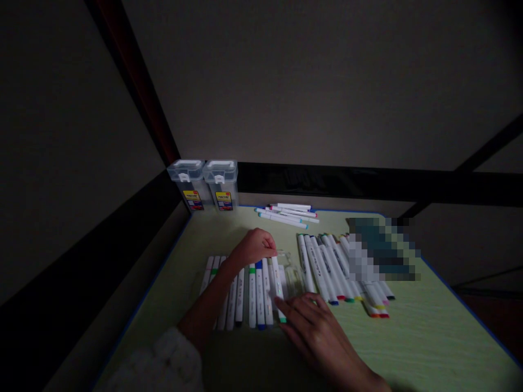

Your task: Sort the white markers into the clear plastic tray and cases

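A row of white markers (245, 291) with coloured caps lies side by side at the middle of the light green table (429, 337). My left hand (255, 247) rests at the far ends of these markers, fingers curled and pinching the top of one. My right hand (312, 324) lies flat at their near ends, fingertips touching a green-tipped marker (278, 286). A clear plastic tray (292, 275) sits between the two hands, just right of the row.
A second row of markers (339, 269) lies to the right, beside a blurred dark patch (382, 250). A few loose markers (288, 213) lie at the back. Two clear lidded boxes (204, 185) stand at the back left corner. Dark walls surround the table.
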`<state>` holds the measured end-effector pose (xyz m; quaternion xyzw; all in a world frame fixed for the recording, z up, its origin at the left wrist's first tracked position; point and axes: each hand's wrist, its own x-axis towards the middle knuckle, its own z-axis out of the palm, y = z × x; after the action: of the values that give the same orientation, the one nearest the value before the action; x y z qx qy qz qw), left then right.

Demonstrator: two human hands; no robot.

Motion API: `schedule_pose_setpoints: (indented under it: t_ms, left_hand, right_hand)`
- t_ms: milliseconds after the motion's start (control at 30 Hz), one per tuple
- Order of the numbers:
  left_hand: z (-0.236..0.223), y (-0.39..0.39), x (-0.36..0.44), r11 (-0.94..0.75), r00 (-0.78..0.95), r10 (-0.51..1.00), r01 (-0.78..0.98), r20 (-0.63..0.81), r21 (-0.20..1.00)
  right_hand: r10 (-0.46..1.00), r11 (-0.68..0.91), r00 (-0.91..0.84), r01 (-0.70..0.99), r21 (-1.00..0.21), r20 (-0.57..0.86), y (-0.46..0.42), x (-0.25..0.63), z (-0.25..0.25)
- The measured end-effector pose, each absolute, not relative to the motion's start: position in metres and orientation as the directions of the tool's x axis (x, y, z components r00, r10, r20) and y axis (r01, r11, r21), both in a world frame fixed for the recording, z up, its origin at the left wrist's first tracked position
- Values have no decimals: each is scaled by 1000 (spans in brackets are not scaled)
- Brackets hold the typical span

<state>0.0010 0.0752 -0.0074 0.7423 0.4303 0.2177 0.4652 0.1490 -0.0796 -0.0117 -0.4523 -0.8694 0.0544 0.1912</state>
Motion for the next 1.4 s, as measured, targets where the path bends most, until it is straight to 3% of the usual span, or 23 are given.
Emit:
schedule_pose_setpoints:
  t_ms: [267,700,1400]
  left_hand:
    - [-8,75,2,-220,519,846,546,-121,808]
    - [-12,75,0,-239,510,852,579,-117,780]
    - [-7,71,2,-284,522,841,648,-140,706]
  right_hand:
    - [780,611,-524,755,-235,343,-78,147,-23]
    - [794,606,-548,753,-257,265,-78,147,-23]
    - [781,621,-566,749,-233,264,-79,149,-25]
